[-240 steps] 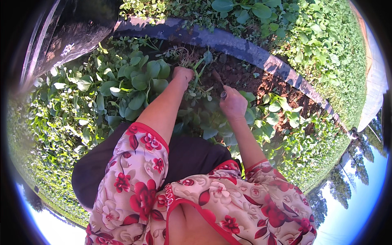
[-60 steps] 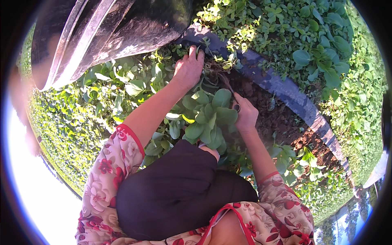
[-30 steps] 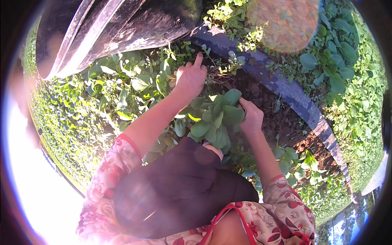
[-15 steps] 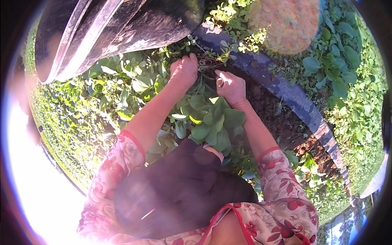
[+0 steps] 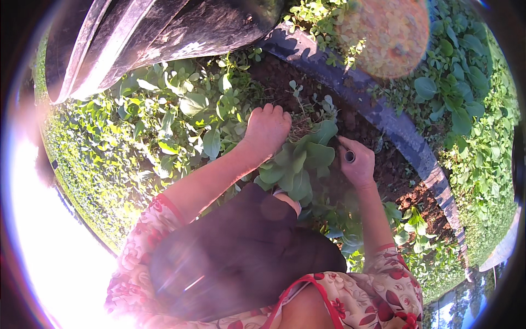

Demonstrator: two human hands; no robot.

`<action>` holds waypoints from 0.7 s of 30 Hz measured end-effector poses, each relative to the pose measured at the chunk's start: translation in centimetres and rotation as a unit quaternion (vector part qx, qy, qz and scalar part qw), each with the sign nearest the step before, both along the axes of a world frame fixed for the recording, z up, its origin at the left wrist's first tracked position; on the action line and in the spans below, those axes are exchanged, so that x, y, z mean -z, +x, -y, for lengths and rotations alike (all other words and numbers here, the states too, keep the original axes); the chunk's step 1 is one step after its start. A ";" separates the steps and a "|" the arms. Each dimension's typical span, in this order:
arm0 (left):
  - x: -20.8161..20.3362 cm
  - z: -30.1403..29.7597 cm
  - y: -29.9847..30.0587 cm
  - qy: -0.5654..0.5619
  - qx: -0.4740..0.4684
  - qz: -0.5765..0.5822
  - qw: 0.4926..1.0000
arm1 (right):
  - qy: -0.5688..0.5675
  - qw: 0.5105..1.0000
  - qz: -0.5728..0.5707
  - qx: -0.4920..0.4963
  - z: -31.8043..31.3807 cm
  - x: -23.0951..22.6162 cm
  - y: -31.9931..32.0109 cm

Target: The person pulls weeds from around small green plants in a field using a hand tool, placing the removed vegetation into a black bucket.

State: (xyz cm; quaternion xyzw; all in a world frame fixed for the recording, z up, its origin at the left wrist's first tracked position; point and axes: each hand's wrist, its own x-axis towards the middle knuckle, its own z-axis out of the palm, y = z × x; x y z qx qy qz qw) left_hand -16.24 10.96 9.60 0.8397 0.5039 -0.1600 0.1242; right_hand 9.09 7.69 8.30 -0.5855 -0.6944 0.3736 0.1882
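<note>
Two hands low in the garden bed; my left hand (image 5: 267,127) fisted on a tuft of stems (image 5: 300,127) above the leafy plant (image 5: 300,162); my right hand (image 5: 357,163) wraps a tool handle (image 5: 349,156); best to grip near the soil (image 5: 383,170), pull slowly.

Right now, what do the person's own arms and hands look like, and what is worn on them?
Both hands are bare: the left hand and right hand wear no gloves, rings or wristbands that show. Both forearms are uncovered. Short floral sleeves, pale with red flowers and red trim, cover the upper arms: the left sleeve and the right sleeve.
</note>
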 end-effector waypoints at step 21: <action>2.3 -5.2 -1.4 -0.204 -0.149 -0.182 0.950 | -0.125 0.986 0.111 -0.017 -1.5 -4.2 -6.5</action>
